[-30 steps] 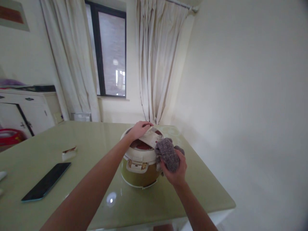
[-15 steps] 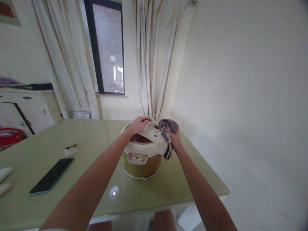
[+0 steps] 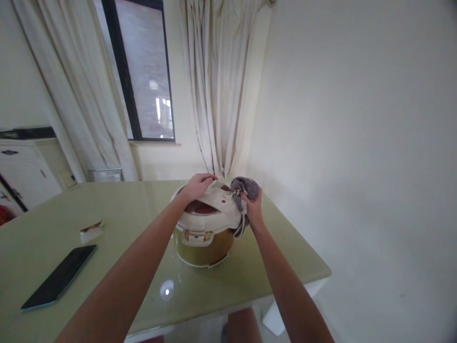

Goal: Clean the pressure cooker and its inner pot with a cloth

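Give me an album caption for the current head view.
At a green tabletop, the left hand lies atop a white-lidded cooker; the right hand holds a grey cloth at its edge.

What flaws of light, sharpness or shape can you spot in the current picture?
Head view: round glare on the green tabletop, nearer than the cooker; head view: bright, reflection-like patches on the window, which leans, perhaps from lens distortion; head view: soft detail on the cloth; head view: faint shading on the right wall.
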`<state>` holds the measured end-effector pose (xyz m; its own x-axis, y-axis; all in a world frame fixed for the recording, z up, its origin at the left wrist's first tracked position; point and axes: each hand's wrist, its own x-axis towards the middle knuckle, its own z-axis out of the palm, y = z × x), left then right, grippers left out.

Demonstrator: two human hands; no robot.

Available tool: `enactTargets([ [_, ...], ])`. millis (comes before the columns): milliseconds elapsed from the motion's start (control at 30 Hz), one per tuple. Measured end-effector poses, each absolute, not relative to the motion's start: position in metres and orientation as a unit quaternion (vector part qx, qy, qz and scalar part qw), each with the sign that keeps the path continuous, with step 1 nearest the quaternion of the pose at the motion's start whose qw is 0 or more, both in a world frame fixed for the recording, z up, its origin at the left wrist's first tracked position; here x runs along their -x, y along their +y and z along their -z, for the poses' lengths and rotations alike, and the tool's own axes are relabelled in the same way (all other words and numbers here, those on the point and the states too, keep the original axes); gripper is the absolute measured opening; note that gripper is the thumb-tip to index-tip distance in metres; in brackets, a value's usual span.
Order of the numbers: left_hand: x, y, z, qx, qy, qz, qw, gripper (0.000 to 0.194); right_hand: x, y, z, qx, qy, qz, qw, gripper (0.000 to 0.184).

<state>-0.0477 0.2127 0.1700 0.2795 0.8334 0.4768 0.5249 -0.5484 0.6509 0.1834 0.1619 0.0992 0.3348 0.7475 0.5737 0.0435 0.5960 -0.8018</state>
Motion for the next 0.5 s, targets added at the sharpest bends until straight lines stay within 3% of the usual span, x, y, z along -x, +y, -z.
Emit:
enactTargets([
  [167,0.045,0.211,-0.173,-0.781,0.45,-0.398,0.172,0.047,-0.172,0.108,-0.081,0.418,-0.571,-0.098,0.7,0.072],
  [333,0.049,0.207,-0.174,-0.791,0.439,-0.391,0.17,0.049,-0.138,0.09,-0.141,0.483,-0.752,0.067,0.443,0.072],
  [500,0.052,0.208,-0.173,-0.776,0.482,-0.379,0.149,0.049,-0.122,0.156,-0.188,0.577,-0.735,0.059,0.351,0.063],
])
